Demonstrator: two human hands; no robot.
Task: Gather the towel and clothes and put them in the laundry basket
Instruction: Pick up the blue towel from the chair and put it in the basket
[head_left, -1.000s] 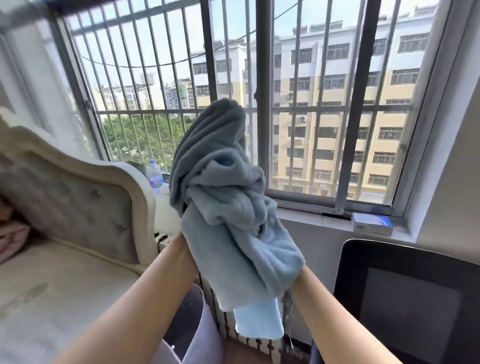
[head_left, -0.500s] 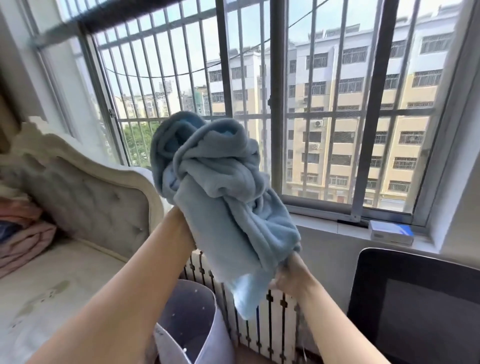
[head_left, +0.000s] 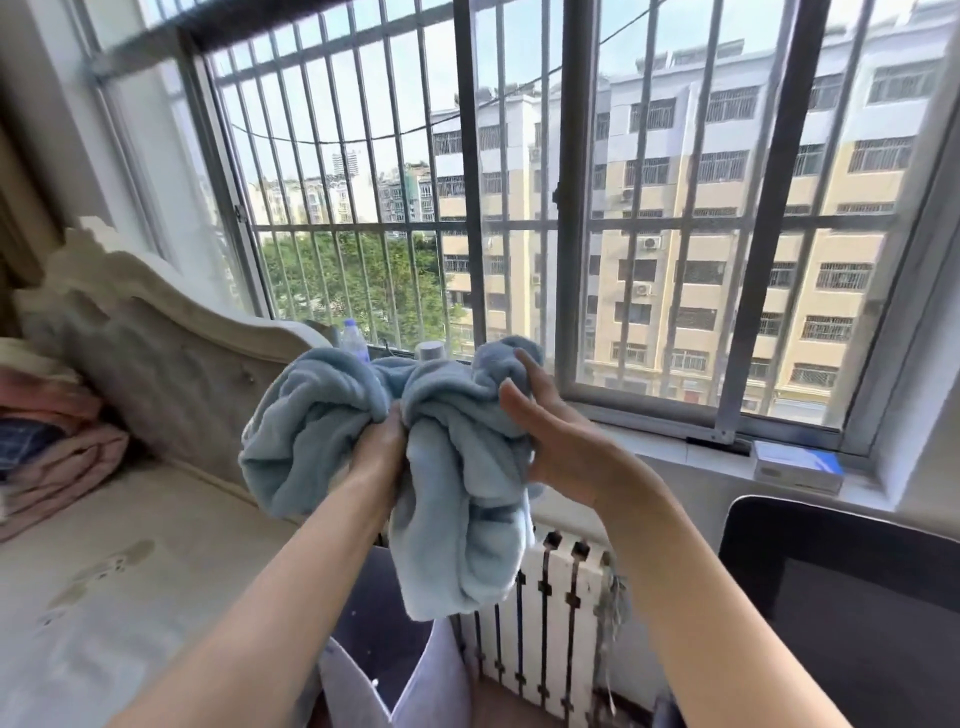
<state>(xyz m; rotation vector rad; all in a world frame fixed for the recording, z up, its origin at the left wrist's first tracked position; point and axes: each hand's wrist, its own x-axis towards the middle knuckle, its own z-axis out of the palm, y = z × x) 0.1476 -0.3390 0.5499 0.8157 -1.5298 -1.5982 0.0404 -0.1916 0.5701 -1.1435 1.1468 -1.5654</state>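
Observation:
A bunched light blue towel (head_left: 457, 483) hangs in front of me at chest height, above the open laundry basket (head_left: 439, 686), a pale lavender bin with a dark inside at the bottom centre. My left hand (head_left: 382, 441) clutches the towel's middle from below. My right hand (head_left: 550, 436) holds the towel's right bunch, its fingers curled over the top of the cloth. The towel's lower end dangles just over the basket's mouth. Folded pink clothes or blankets (head_left: 57, 452) lie on the bed at the far left.
A bed (head_left: 130, 561) with a tufted headboard (head_left: 171, 364) fills the left. A white radiator (head_left: 550, 608) stands behind the basket under the barred window. A black chair back (head_left: 841, 608) is at the lower right. A small box (head_left: 797, 465) and a bottle (head_left: 355, 340) sit on the sill.
The towel has come down from head height to chest height over the basket. My right hand moved from its lower end up to its right side.

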